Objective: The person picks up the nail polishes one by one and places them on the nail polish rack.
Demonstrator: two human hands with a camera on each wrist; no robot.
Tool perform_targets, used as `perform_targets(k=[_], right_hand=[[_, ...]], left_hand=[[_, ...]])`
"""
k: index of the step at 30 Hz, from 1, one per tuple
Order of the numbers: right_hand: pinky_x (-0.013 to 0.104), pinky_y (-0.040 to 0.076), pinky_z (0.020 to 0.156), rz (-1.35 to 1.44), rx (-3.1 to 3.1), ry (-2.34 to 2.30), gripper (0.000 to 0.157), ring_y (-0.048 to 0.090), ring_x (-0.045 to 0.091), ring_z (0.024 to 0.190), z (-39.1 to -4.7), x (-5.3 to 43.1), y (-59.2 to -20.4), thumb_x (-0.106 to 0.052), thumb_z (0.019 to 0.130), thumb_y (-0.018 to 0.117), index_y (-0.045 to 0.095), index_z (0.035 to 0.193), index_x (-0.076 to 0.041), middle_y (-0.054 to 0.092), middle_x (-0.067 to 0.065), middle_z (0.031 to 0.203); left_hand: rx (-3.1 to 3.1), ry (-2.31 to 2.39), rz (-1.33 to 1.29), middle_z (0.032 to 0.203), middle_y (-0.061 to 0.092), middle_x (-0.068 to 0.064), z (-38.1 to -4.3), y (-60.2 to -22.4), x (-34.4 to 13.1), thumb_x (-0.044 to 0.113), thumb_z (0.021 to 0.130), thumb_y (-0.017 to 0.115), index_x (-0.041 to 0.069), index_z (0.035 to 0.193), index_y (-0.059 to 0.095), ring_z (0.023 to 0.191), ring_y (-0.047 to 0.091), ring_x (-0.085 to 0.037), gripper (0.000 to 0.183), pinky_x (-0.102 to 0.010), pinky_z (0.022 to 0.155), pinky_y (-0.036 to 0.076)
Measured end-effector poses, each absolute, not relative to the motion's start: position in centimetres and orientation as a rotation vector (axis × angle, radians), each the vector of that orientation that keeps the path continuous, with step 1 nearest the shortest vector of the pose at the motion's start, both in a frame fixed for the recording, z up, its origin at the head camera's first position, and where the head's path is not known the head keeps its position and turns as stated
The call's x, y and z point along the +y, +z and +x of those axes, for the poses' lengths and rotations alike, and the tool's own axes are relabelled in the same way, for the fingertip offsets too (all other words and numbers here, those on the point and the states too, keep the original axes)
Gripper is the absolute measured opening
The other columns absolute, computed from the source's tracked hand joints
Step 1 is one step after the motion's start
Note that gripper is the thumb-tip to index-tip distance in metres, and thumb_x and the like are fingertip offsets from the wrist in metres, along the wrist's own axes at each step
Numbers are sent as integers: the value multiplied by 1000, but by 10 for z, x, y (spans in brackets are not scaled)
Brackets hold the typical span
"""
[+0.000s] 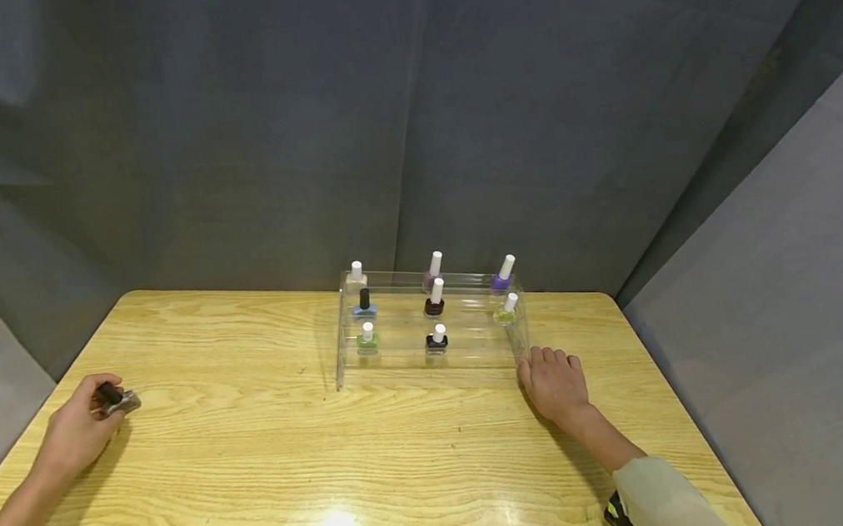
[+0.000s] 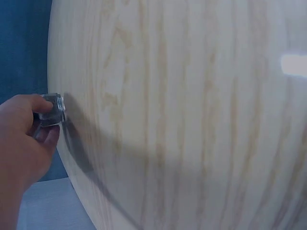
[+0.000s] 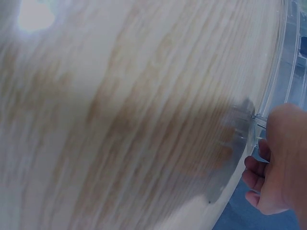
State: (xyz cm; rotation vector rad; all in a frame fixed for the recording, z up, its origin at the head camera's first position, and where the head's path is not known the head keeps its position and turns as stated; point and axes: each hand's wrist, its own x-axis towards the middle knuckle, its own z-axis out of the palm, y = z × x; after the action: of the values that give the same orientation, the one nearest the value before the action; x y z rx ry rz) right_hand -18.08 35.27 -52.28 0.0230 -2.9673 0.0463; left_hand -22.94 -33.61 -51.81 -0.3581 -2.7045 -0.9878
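My left hand (image 1: 78, 427) pinches a small nail polish bottle (image 1: 128, 402) with a black cap over the left part of the table. In the left wrist view the bottle's glass (image 2: 52, 112) looks dark and clear-edged. A clear acrylic display rack (image 1: 341, 345) stands at the back middle of the table. At its front right corner my right hand (image 1: 558, 385) grips the side panel, thumb on the inner side and fingers curled outside. The right wrist view shows the rack's edge (image 3: 257, 118) between thumb and fingers.
Nail polish bottles stand on the rack's tiers: green (image 1: 367, 343) and black (image 1: 437, 342) in front, blue (image 1: 365, 310), dark red (image 1: 434, 306) and yellow (image 1: 505, 316) mid-level, purple (image 1: 501, 282) among those on top. A black object (image 1: 618, 515) shows beside the right sleeve. Dark curtains (image 1: 266, 126) hang behind.
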Motion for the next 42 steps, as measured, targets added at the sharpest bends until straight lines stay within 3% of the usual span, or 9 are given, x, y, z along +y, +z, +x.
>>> perform_targets(k=[1,3,7,9,19,21,27,33,42], right_hand=[[46,34,69,22,-2967,48,38,40,29,70,-181,353,-523,-30,109,36,39,78,-7,38,7,73],[46,34,69,22,-2963,47,38,40,30,70,-180,352,-522,-29,109,35,39,78,-7,38,7,73],[46,35,70,29,-2946,47,37,42,30,71,-180,352,-522,-29,108,36,39,78,-7,38,7,73],[47,35,70,28,-2946,48,37,42,31,71,-180,351,-522,-29,108,36,39,78,-7,38,7,72],[47,35,71,7,-2975,53,38,42,31,73,-181,353,-523,-30,109,35,40,79,-7,39,7,74],[47,35,71,5,-2979,50,38,42,31,73,-181,353,-523,-30,109,35,40,79,-7,39,7,74],[47,35,70,13,-2970,59,38,42,31,72,-180,352,-522,-29,109,35,39,78,-7,38,7,73],[45,33,68,25,-2949,70,38,40,29,70,-178,351,-519,-29,109,36,36,76,-9,35,5,71],[46,35,68,38,-2907,57,37,42,30,70,-178,351,-520,-27,107,42,37,75,-8,36,6,71]], left_hand=[[-2696,-984,-360,105,58,-29,-230,-519,-336,-12,84,67,-9,123,48,90,66,-35,43,-3,64,38],[-2690,-975,-352,104,60,-29,-231,-520,-337,-12,84,67,-9,122,49,88,66,-31,43,-3,64,37],[-2693,-1001,-308,107,58,-38,-231,-521,-337,-9,85,67,-11,128,44,91,66,-42,49,-4,62,35],[-2697,-1028,-283,110,56,-43,-230,-520,-335,-7,86,67,-11,132,39,97,59,-58,53,-4,61,34],[-2658,-1157,-336,114,57,-39,-232,-507,-309,-6,91,62,-8,135,38,103,57,-55,50,-1,68,37],[-2642,-1180,-364,115,56,-37,-233,-504,-302,-7,91,61,-8,135,39,103,57,-52,50,-2,70,38],[-2598,-1248,-443,117,55,-32,-234,-492,-277,-8,91,61,-7,135,40,103,53,-17,49,-3,77,40],[-2584,-1314,-547,120,52,-30,-235,-478,-252,-8,92,59,-7,136,38,107,52,-39,48,-4,80,40],[-2576,-1354,-625,117,55,-26,-235,-465,-219,-15,88,60,-5,132,43,107,54,-39,48,-7,81,42]])
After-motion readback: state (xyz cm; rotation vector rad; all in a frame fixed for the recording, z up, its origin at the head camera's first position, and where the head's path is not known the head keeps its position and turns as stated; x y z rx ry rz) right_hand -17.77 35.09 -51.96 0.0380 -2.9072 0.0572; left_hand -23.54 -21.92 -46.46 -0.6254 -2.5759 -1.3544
